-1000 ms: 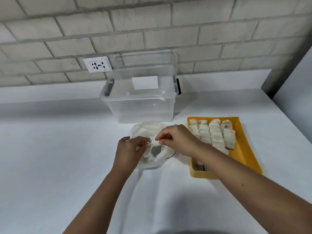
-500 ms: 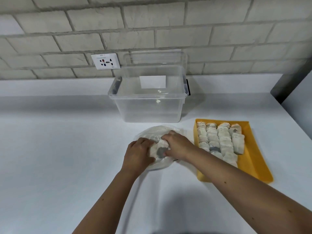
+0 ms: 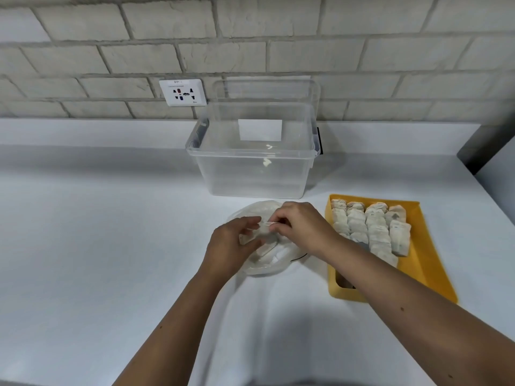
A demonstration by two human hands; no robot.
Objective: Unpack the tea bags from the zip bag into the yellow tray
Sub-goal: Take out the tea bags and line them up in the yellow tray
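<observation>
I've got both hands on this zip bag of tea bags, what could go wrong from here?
Both the left hand and right hand pinch the thin zip bag near its mouth; a hard tug might tear it or scatter its contents onto the counter. The right forearm hangs over the yellow tray, so it could brush the lined-up tea bags out of their rows.

Just two bare arms in shot, uncovered from the left hand (image 3: pixel 231 246) and the right hand (image 3: pixel 303 227) all the way back to the frame edge. Only markings I can spot are small dark moles (two on the right forearm (image 3: pixel 404 296), one on the left forearm (image 3: pixel 172 324)).
</observation>
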